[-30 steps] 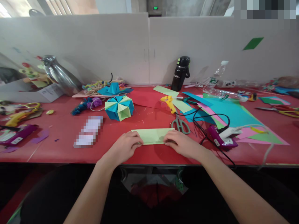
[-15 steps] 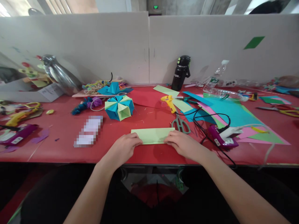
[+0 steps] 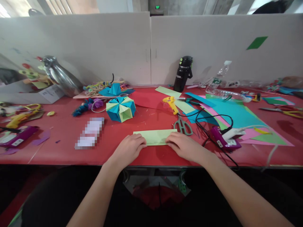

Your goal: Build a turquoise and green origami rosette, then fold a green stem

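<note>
A strip of pale green paper (image 3: 156, 137) lies flat near the front of the red table, with what looks like a fold along its near edge. My left hand (image 3: 132, 146) has its fingers closed on the strip's left near corner. At the right end, my right hand (image 3: 181, 143) pinches the near edge between thumb and fingers. Just beyond my right hand are grey-handled scissors (image 3: 182, 126). A folded blue and pale green paper ball (image 3: 121, 109) sits farther back on the left.
A yellow glue gun (image 3: 170, 104) and black cables stand behind the scissors. To the right lie a purple power strip (image 3: 223, 138) and coloured paper sheets (image 3: 241, 110). A black bottle (image 3: 183, 74) leans at the white partition (image 3: 99, 47). A blurred flat object (image 3: 90, 133) lies left.
My left hand has slid slightly to the right along the strip's near edge. My right hand and the paper have barely moved.
</note>
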Tool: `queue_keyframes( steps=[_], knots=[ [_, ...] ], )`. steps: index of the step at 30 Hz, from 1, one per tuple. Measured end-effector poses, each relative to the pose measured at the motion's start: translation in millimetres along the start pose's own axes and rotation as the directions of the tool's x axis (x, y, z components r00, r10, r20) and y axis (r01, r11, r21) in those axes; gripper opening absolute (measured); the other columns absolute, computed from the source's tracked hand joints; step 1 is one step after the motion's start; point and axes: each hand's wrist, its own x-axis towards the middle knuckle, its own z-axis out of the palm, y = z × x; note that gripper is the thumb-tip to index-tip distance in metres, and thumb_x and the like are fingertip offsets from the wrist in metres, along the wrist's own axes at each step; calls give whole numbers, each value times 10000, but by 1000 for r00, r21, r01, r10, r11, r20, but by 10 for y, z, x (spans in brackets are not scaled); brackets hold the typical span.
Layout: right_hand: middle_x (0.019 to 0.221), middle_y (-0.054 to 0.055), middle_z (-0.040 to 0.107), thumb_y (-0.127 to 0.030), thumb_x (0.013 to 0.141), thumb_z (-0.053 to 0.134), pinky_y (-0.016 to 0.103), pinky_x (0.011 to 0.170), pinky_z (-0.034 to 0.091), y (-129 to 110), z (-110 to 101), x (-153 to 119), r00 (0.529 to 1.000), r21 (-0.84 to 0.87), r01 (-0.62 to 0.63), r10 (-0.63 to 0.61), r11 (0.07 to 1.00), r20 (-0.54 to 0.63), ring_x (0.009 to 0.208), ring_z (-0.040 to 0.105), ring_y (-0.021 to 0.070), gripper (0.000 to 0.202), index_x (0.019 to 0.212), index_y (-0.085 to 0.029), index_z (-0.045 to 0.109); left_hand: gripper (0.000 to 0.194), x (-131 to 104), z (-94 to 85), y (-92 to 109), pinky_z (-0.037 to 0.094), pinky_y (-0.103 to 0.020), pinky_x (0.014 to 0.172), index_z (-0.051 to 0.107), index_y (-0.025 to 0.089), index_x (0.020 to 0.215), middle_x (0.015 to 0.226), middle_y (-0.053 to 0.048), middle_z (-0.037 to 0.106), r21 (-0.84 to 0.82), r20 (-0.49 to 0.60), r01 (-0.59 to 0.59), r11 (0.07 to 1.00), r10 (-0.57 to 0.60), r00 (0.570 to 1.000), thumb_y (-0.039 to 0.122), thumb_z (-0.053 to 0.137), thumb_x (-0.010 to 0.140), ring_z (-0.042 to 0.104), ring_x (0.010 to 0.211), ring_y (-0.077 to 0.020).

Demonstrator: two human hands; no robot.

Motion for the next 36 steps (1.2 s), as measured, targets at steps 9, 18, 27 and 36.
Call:
queue_keyframes(
  steps=[9,18,27,36],
  knots=[
    [937,68,631,-197,999,530,357,816,469,-123,235,91,995,-54,43,-48,998,-91,919,575,224,121,928,-180,626,215,38,27,-6,418,-308,788,631,176,861,867,-29,631,-69,-15,-30,997,29,999,119,464,985,578,819,-177],
    [945,62,631,-184,1006,505,357,803,458,-150,326,149,990,35,53,-48,998,-136,904,548,219,128,929,-189,608,186,84,113,94,442,-312,805,609,174,897,902,-39,618,-112,-39,-45,993,41,998,153,457,1003,579,870,-188],
    [986,63,638,-89,979,490,356,879,472,-50,266,147,987,168,45,-18,985,-161,970,572,207,156,956,-194,603,194,93,139,74,466,-319,784,606,171,910,914,-47,622,-117,-31,5,993,-9,999,154,437,1003,590,855,-194],
    [974,57,657,-149,979,546,384,866,403,-35,272,144,983,-60,24,-34,998,-181,947,555,226,100,952,-190,633,189,106,159,61,458,-337,820,612,172,907,930,-54,623,-61,-104,-12,998,6,995,151,446,996,584,864,-198]
  ],
)
